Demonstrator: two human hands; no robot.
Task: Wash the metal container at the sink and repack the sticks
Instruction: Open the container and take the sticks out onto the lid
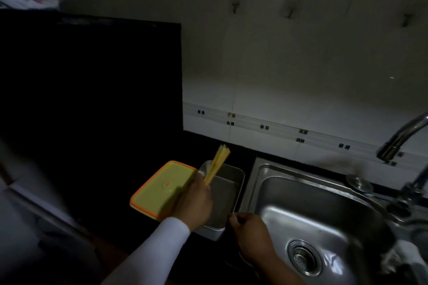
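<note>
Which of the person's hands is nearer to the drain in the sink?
The right hand. It sits at the sink's front left edge, just left of the drain. The left hand is farther left, over the metal container, holding the sticks.

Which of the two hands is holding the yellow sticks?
The left hand, the one with the white sleeve, holds the sticks above the metal container. The right hand holds none.

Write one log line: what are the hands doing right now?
left hand: holds sticks over metal container | right hand: at container's near corner | lid: left of container | sink: right
</note>
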